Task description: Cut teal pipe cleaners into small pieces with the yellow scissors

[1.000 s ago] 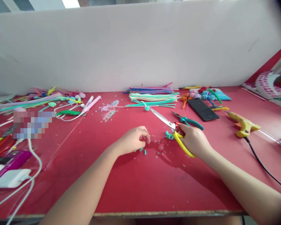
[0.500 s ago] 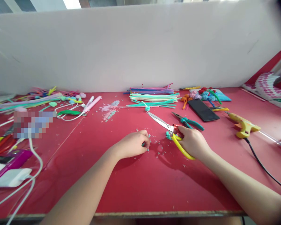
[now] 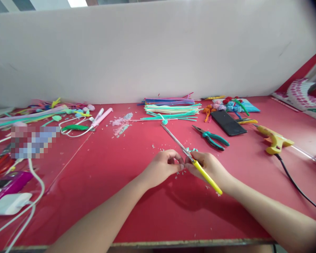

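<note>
metal scissors with a smooth yellow handle are grasped by the right hand; whether anything is pinched by the curled left hand cannot be told.

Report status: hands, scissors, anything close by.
Right hand holding yellow-handled scissors, tips toward teal ball. Left hand close beside it, grip unclear. Teal pieces, pliers beyond right hand.

no legible text, no labels, no numbers
</note>
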A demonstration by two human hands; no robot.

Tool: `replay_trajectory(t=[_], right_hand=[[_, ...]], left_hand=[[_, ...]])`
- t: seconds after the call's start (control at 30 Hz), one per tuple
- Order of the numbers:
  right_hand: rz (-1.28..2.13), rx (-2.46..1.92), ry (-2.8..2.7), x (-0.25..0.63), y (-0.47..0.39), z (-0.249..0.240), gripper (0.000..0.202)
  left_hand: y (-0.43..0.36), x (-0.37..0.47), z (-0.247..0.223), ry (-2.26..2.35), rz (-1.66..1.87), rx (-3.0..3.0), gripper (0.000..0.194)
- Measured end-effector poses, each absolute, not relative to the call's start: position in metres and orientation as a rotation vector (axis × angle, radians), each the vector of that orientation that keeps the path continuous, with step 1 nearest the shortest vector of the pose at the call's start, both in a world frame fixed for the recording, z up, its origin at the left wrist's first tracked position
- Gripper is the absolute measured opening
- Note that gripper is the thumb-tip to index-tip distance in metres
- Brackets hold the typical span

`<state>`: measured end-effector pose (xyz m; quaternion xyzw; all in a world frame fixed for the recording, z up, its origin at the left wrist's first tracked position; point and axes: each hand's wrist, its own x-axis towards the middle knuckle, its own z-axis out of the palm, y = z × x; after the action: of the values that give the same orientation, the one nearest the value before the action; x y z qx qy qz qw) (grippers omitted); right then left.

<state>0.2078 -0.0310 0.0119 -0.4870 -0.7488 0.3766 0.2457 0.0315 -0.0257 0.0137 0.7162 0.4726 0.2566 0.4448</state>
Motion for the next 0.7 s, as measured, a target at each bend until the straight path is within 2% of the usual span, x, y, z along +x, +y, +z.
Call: replay_trajectory(t=[0.3,0.43,0.7], right_hand=[[0.912,-1.388,-2.062,0.208,-0.031,0.008,0.018],[0.818,-1.451,-2.087,0.212,-0.028,0.007,0.021],[0.292,-1.658,-2.257,0.216,-0.022,0.009,0.028]], left_hand=[[-0.033,0.04,0.017,1.23,0.731,1.919,0.01],[-0.027,0.036,0.02,1.248,0.857,1.694,0.013],[-0.013,0.021,0.022,1.095,1.276,1.078,0.016]])
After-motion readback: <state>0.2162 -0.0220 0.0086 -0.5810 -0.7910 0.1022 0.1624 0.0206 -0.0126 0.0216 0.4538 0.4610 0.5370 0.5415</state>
